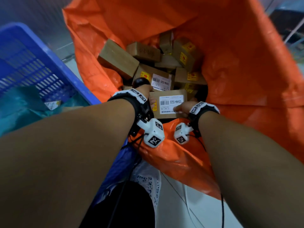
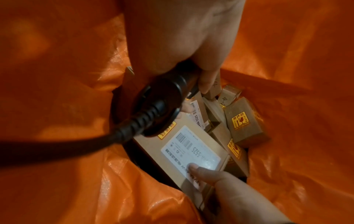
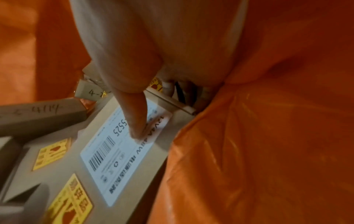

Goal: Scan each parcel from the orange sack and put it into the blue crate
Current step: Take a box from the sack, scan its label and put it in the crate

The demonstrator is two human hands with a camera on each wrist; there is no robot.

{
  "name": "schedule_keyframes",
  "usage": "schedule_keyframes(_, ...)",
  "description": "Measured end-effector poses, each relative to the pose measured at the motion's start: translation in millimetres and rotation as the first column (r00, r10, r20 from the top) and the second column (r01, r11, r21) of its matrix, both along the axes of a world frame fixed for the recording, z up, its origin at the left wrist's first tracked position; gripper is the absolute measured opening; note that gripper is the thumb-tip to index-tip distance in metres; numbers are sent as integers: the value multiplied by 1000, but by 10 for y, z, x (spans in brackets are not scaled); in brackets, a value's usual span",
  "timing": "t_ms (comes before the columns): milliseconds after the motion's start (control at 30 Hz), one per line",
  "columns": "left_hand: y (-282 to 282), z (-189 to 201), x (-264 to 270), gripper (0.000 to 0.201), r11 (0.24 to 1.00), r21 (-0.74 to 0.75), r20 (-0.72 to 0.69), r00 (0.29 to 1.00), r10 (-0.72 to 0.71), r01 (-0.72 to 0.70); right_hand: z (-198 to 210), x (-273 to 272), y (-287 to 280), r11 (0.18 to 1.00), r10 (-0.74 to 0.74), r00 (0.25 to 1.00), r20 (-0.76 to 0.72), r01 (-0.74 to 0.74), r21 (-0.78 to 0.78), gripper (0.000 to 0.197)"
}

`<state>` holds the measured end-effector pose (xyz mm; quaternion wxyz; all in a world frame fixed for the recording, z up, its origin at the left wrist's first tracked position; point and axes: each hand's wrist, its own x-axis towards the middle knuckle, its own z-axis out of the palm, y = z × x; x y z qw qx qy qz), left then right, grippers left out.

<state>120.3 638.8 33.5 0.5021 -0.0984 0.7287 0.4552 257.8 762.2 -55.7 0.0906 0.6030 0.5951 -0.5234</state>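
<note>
Down in the mouth of the sack [image 1: 213, 46] lies the parcel [image 1: 169, 112], a flat brown cardboard box with its white label [image 1: 171, 102] facing up and a yellow sticker [image 1: 154, 105] at its left edge. It rests on top of the other boxes [image 1: 118, 58], at the near side of the pile.

Both forearms reach forward and down into the sack. The right hand [image 1: 182, 109] grips the parcel's near right corner: its thumb [image 3: 134, 115] presses flat on the label, and its fingers curl under the box edge, mostly hidden. The left hand [image 1: 144, 91] is at the parcel's left side, its fingers wrapped round the handle of a black scanner [image 2: 162, 100]; the scanner's ribbed cable [image 2: 76, 144] trails off to the left. One fingertip of that hand touches the box beside the yellow sticker.

The sack is crinkled, glossy woven plastic. The boxes are matte cardboard, some with handwritten marks, several with yellow stickers.

Left of the sack stands the crate [image 1: 54, 53], blue plastic with slotted walls, holding crumpled teal plastic [image 1: 19, 104].
</note>
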Motion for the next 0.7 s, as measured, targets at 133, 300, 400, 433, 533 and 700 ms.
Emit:
schedule_keyframes(133,23,39,26,36,998,59,-32,999,36,-34,212,83,-181,976,-210,968,-135,215,23,78)
schedule_keyframes(300,-5,844,-34,36,964,261,-75,994,75,-53,1059,121,-167,947,-225,934,-279,276,162,57)
schedule_keyframes(400,-92,1515,-192,41,931,366,-169,982,81,-14,1871,-80,-178,929,-146,912,-382,260,265,41)
schedule_keyframes(433,-130,1708,-286,43,924,383,-208,974,90,-4,2147,-169,-207,921,-113,901,-419,253,296,42)
schedule_keyframes(533,-560,2521,-451,27,886,462,-352,912,211,-27,2984,-508,-500,916,6,860,-510,199,347,43)
schedule_keyframes(700,-1477,3340,-848,20,799,579,-443,760,476,-163,3904,-1197,-1173,884,232,809,-540,56,464,56)
